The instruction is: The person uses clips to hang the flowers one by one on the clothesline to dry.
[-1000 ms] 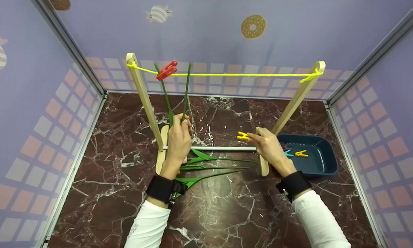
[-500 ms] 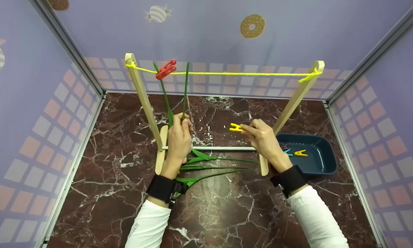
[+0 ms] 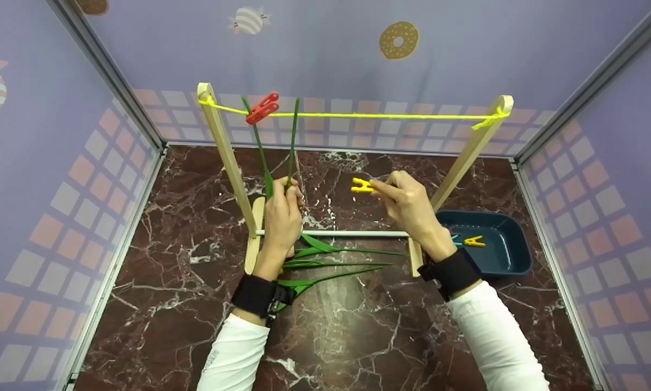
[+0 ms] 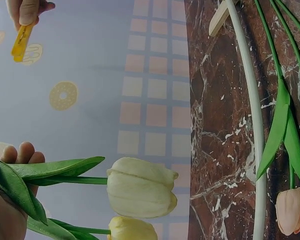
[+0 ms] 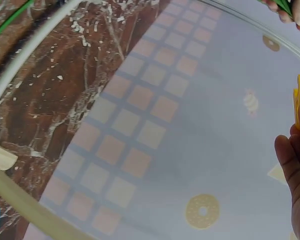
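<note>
My left hand (image 3: 283,217) grips an artificial white tulip (image 4: 141,187) by its leafy stem. The flower head hangs down, and the bare stem end points up and crosses the yellow cord (image 3: 379,115). Beside it, a yellow tulip (image 4: 132,229) hangs head down from the cord, where a red clothespin (image 3: 262,108) clips its stem. Between thumb and fingers my right hand (image 3: 409,203) pinches a yellow clothespin (image 3: 362,185), its jaws pointing left. That clothespin is to the right of the upright stem and lower than the cord in the head view.
Two wooden posts (image 3: 227,160) carry the cord, with a white rod (image 3: 352,234) joining their feet. Several tulips, one a pink tulip (image 4: 291,211), lie on the marbled surface (image 3: 347,336). A dark blue tray (image 3: 512,255) with more clothespins stands at right.
My right hand has moved left and up with the yellow clothespin, closer to the upright stem. The left hand and its tulip have stayed almost still.
</note>
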The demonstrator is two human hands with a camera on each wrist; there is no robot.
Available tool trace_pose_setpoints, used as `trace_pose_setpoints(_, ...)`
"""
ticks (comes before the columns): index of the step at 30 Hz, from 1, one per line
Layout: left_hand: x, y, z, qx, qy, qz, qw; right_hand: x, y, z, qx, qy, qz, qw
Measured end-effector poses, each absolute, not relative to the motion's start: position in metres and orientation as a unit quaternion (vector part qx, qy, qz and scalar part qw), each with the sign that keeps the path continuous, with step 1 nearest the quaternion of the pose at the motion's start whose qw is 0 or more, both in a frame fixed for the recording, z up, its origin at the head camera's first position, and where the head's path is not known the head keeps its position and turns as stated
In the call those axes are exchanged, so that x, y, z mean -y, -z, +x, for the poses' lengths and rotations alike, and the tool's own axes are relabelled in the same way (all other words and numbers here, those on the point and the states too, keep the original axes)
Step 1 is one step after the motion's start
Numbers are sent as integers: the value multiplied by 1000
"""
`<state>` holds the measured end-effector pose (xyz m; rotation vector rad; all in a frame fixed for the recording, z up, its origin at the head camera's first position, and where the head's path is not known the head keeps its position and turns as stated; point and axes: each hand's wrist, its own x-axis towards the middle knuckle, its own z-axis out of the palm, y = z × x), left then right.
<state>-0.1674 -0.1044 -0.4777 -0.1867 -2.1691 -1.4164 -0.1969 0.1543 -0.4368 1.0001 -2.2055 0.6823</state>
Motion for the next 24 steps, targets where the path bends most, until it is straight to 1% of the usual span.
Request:
trace_pose_setpoints(14,104,477,-167,804,533,-63,256,-128,390,-198,793,-283,402,359)
trace_pose_setpoints(24,104,478,-168,810,520,-57,265,-106,349,-197,764,-307,411,392)
